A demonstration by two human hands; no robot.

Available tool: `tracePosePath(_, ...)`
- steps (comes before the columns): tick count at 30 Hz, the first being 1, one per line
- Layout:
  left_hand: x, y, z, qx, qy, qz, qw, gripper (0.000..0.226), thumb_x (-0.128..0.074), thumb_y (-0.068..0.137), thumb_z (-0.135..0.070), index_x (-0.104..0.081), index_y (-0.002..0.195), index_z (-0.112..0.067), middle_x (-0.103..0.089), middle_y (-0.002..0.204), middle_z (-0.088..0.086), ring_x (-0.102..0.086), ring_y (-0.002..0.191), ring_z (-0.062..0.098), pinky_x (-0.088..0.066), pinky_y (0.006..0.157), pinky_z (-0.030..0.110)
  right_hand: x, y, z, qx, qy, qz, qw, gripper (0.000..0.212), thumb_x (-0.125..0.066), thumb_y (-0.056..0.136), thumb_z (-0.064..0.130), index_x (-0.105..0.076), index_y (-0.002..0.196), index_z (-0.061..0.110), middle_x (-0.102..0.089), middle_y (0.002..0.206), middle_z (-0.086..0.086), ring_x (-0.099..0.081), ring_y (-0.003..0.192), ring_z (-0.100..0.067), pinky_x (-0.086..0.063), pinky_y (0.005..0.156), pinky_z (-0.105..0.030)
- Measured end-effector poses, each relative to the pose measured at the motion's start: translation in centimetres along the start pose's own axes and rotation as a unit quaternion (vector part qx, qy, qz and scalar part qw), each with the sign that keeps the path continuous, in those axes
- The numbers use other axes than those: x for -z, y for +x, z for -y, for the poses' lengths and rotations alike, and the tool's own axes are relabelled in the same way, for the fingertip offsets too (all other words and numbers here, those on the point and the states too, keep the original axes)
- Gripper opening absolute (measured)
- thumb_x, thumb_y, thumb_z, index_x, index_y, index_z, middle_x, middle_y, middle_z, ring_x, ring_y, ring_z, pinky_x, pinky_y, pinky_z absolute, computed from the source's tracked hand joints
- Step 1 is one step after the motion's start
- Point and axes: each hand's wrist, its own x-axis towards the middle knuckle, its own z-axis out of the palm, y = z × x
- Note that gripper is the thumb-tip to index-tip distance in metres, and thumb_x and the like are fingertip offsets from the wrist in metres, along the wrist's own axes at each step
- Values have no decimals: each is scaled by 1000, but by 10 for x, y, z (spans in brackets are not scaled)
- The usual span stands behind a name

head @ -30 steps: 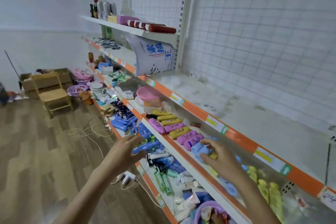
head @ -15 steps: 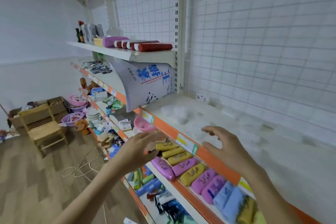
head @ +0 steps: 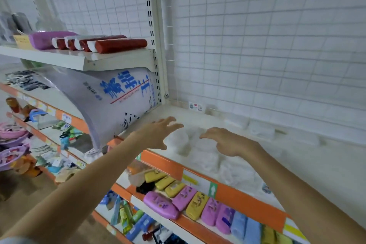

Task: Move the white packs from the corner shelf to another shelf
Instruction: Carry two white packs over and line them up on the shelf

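Observation:
Several white packs (head: 200,150) lie in a loose pile on the pale shelf (head: 316,164) with the orange front strip, near its left end. My left hand (head: 158,134) hovers over the left side of the pile, fingers spread and holding nothing. My right hand (head: 227,141) reaches in from the right, fingers loosely bent above the packs, also holding nothing. More clear white packs (head: 261,130) sit further back against the wire grid wall.
A large white sack with blue lettering (head: 118,101) leans at the shelf's left end under an upper shelf (head: 83,59) carrying red rolls. Below, a shelf holds purple, yellow and blue soap bars (head: 190,202). Lower shelves at left are cluttered with small goods.
Both hands rose from the soap-bar shelf level and moved over the white packs on the upper shelf; the view tilted up and closer to that shelf.

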Motion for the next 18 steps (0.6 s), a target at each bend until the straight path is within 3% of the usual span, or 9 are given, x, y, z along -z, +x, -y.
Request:
tracePosePath(4,-18,33,14,-98,-4,9,995,84,-67,81,-20,-15,145,-36,-10,152,2,-23,134,22,-41,96,31,-5,8,2,-27,0,50,998,68,-38,87,-4,-27,144,30,-18,152,1,-22,135,-21,-22,110,-30)
tracePosePath(10,-31,63,40,-162,-110,12,981,85,-70,76,-44,-20,144,-38,-17,144,-2,-24,129,20,-29,105,33,-4,19,0,-81,57,55,994,63,-52,90,11,-26,144,33,-15,153,3,-19,139,-16,-18,111,-26)
tracePosePath(13,-35,75,47,-161,-277,52,946,80,-72,73,-48,-29,140,-38,-22,130,-10,-35,121,13,-34,103,31,-11,23,-1,-116,92,14,989,63,-62,87,21,-32,141,34,-24,147,5,-24,135,-12,-21,107,-21)
tracePosePath(15,-35,84,48,-171,-339,25,925,68,-71,74,-47,-41,134,-32,-33,122,-11,-42,116,12,-37,97,24,-19,26,-2,-143,115,-39,982,62,-65,83,22,-37,137,35,-35,140,5,-34,130,-14,-29,105,-24)
tracePosePath(18,-34,96,48,-158,-385,-26,909,50,-68,80,-40,-47,122,-22,-50,110,-5,-53,105,19,-38,77,18,-31,24,-7,-179,154,-104,966,59,-66,82,25,-41,135,35,-41,136,2,-42,123,-16,-37,103,-31)
